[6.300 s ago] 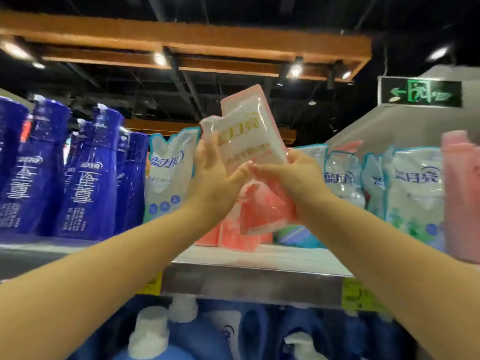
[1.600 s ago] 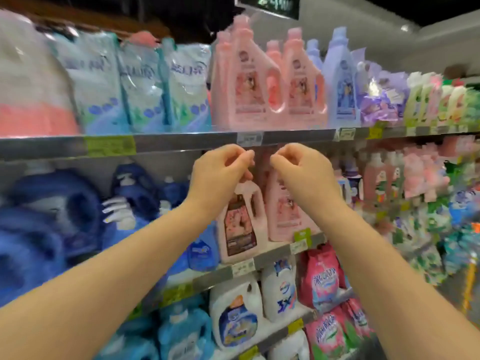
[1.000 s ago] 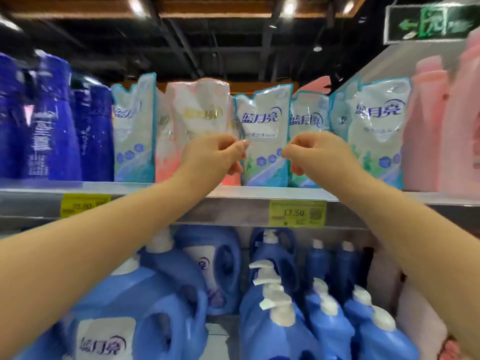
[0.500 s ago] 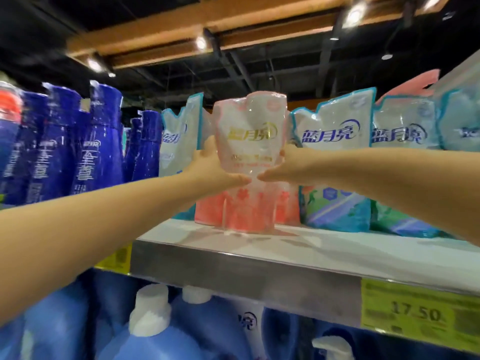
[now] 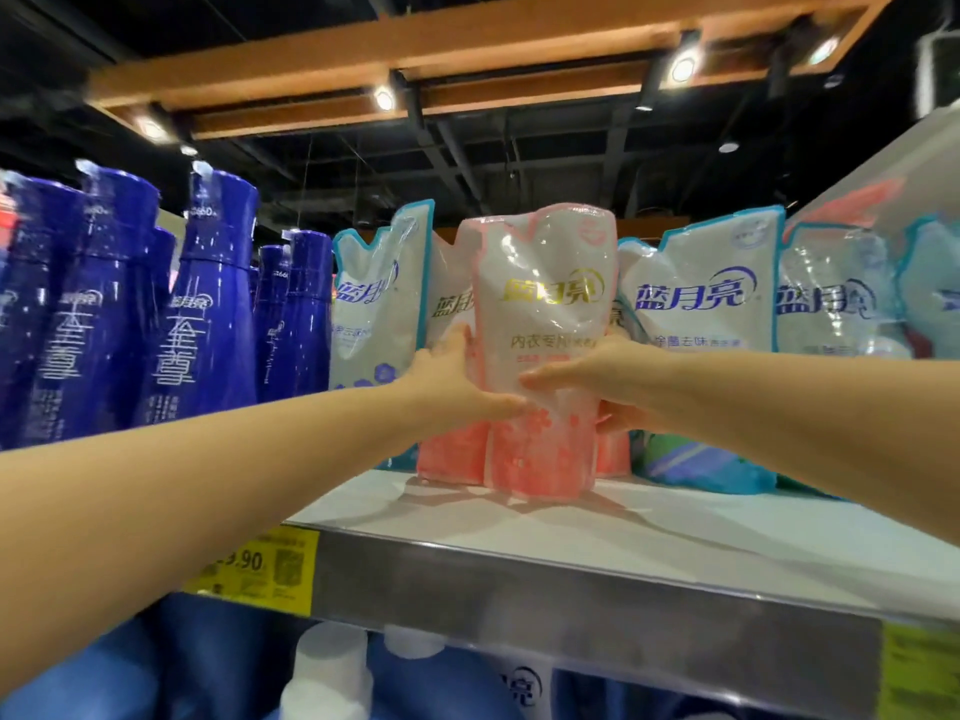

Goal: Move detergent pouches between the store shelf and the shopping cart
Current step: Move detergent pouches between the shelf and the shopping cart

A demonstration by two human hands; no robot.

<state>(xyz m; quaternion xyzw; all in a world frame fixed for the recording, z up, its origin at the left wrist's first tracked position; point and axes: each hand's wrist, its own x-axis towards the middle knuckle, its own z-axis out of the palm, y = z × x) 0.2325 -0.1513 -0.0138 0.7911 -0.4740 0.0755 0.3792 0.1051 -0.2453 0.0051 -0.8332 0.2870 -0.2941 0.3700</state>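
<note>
Both hands grip one pink pouch [image 5: 545,324]; findings run left to right. Dark blue bottles [image 5: 208,304] stand at far left, then blue-edged pouches [image 5: 371,314] upright on the shelf [image 5: 649,532]. On the pink pouch's left flank the left hand [image 5: 457,379] clasps it at mid-height, thumb laid across the front and fingers going behind, out of sight. On the right flank the right hand [image 5: 597,379] mirrors that hold, thumb on the front. This pouch stands upright at the front of its row, with other pink ones just behind. Its base is at the shelf board, and I cannot tell whether it rests there or hangs just clear. More blue-edged pouches follow to the right. Assessment: the film is glossy, so likely slick. I judge it liquid-filled, hence soft, fairly heavy and prone to sag. A two-sided hold at the waist looks sound, whereas the thin top would probably fold.
</note>
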